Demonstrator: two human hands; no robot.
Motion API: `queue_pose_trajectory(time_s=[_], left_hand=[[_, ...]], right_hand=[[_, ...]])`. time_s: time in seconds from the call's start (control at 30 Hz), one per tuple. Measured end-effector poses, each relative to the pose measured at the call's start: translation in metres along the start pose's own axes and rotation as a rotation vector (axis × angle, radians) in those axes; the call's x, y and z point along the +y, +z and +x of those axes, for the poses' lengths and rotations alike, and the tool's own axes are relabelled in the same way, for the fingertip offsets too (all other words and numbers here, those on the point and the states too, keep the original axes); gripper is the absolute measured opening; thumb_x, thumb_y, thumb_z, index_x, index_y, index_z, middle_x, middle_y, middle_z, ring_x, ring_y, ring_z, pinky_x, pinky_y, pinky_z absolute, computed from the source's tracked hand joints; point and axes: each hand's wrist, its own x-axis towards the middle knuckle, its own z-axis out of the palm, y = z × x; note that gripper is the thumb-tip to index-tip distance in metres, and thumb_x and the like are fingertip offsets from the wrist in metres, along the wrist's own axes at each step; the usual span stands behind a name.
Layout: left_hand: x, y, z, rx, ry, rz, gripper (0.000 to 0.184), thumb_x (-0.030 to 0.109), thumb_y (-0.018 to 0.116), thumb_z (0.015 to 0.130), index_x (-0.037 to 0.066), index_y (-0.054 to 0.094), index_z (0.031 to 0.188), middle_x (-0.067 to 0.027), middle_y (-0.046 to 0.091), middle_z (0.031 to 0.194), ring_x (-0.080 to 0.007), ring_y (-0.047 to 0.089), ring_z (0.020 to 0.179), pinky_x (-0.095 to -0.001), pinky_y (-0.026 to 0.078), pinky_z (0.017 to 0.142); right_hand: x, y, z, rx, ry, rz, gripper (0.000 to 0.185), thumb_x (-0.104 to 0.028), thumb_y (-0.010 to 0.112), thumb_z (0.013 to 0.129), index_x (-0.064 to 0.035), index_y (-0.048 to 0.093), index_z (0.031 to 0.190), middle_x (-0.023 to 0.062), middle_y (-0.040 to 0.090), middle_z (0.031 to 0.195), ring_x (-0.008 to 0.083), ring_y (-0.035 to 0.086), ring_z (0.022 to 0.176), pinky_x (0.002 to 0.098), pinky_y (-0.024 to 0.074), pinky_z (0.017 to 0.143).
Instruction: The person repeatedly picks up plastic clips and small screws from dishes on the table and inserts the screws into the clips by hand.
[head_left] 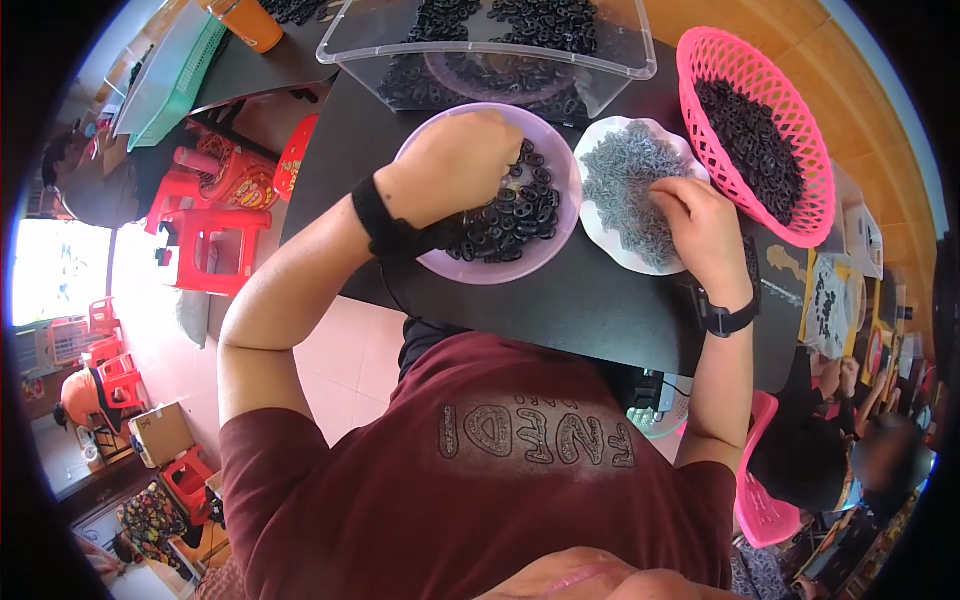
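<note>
My left hand [452, 168] is over the left part of a round lilac bowl [568, 185] that holds black oval pieces [512, 218]. Its fingers are curled and closed, and whatever they hold is hidden. To the right, a white scalloped plate [603, 232] bears a heap of small grey-silver pieces [630, 170]. My right hand [697, 222] reaches over the plate's right side, thumb and fingertips pinched together at the heap. Any piece between those fingertips is too small to make out.
Behind the bowl stands a clear plastic bin [490, 65] with more black pieces. A pink basket [812, 150] of black pieces is at the right. Red stools [215, 250] stand on the left. Other people [800, 440] sit at the far right.
</note>
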Motion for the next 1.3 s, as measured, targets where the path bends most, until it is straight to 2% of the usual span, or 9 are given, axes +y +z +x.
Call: queue_pose_trajectory(time_s=[0.07,0.2,0.23,0.47,0.73,1.0,1.1,1.17,1.3], left_hand=[[0.013,-0.020,-0.008,-0.053,-0.037,-0.031,0.014,0.012,0.063,0.078,0.004,0.064,0.090,-0.0139,0.062,0.086,-0.0337,0.062,0.089,-0.0421,0.048,0.079],[0.028,-0.031,-0.029,-0.255,0.047,-0.302,0.035,0.015,0.074,0.071,0.011,0.065,0.105,-0.0114,0.059,0.098,-0.0327,0.060,0.096,-0.0413,0.049,0.082],[0.025,-0.025,-0.032,-0.247,0.068,-0.263,0.035,0.013,0.073,0.072,0.011,0.064,0.106,-0.0115,0.058,0.100,-0.0329,0.060,0.096,-0.0412,0.049,0.083],[0.002,-0.024,-0.025,0.012,-0.023,-0.082,0.034,0.007,0.068,0.076,0.007,0.063,0.110,-0.0128,0.058,0.112,-0.0339,0.060,0.098,-0.0399,0.050,0.086],[0.012,-0.012,-0.030,-0.047,0.027,-0.190,0.011,0.013,0.064,0.080,0.005,0.068,0.087,-0.0098,0.065,0.081,-0.0306,0.063,0.080,-0.0385,0.051,0.075],[0.017,0.008,-0.035,-0.016,0.133,-0.249,0.015,0.011,0.062,0.079,0.004,0.065,0.091,-0.0111,0.064,0.080,-0.0337,0.062,0.079,-0.0405,0.050,0.072],[0.028,-0.015,-0.026,-0.039,0.061,-0.253,0.013,0.006,0.063,0.080,0.002,0.064,0.092,-0.0097,0.065,0.077,-0.0270,0.065,0.070,-0.0362,0.051,0.063],[0.048,-0.035,-0.020,-0.070,-0.256,-0.674,0.010,0.004,0.066,0.084,0.000,0.064,0.093,-0.0054,0.066,0.078,-0.0132,0.064,0.063,-0.0274,0.049,0.055],[0.082,-0.025,0.001,0.119,-0.166,-0.941,0.018,0.005,0.069,0.087,-0.002,0.066,0.103,-0.0015,0.066,0.081,-0.0044,0.059,0.065,-0.0186,0.046,0.053]], right_hand=[[0.003,-0.001,-0.001,0.085,-0.025,0.029,0.011,-0.007,0.063,0.086,-0.0012,0.068,0.093,0.0161,0.068,0.091,0.0343,0.066,0.085,0.0394,0.0516,0.075],[-0.007,-0.007,-0.001,0.090,0.125,0.164,0.010,-0.009,0.068,0.087,0.0002,0.066,0.091,0.0110,0.067,0.079,0.0210,0.064,0.069,0.0312,0.0502,0.065],[-0.007,-0.008,-0.001,0.077,0.127,0.183,0.013,-0.010,0.070,0.087,0.0007,0.065,0.091,0.0087,0.065,0.075,0.0157,0.061,0.065,0.0285,0.0485,0.062],[0.005,-0.002,-0.005,0.140,0.100,0.213,0.011,-0.007,0.067,0.087,0.0000,0.067,0.096,0.0099,0.066,0.079,0.0162,0.063,0.067,0.0285,0.0494,0.064],[-0.003,-0.001,-0.004,0.102,0.181,0.252,0.011,-0.007,0.066,0.088,0.0000,0.067,0.097,0.0073,0.067,0.080,0.0134,0.063,0.069,0.0268,0.0496,0.065],[-0.005,0.001,-0.004,0.129,0.204,0.334,0.012,-0.009,0.070,0.088,0.0001,0.067,0.095,0.0046,0.065,0.077,0.0097,0.060,0.065,0.0252,0.0483,0.062],[-0.006,0.000,-0.004,0.154,0.200,0.369,0.011,-0.008,0.069,0.088,0.0002,0.066,0.095,0.0032,0.064,0.075,0.0080,0.058,0.065,0.0245,0.0476,0.061],[-0.006,-0.001,-0.005,0.118,0.267,0.441,0.010,-0.009,0.067,0.091,-0.0003,0.067,0.096,0.0006,0.063,0.076,0.0061,0.057,0.065,0.0227,0.0475,0.061],[-0.009,0.001,-0.005,0.147,0.319,0.719,0.013,-0.010,0.065,0.093,-0.0008,0.066,0.102,0.0000,0.064,0.080,0.0062,0.058,0.067,0.0214,0.0485,0.061]])
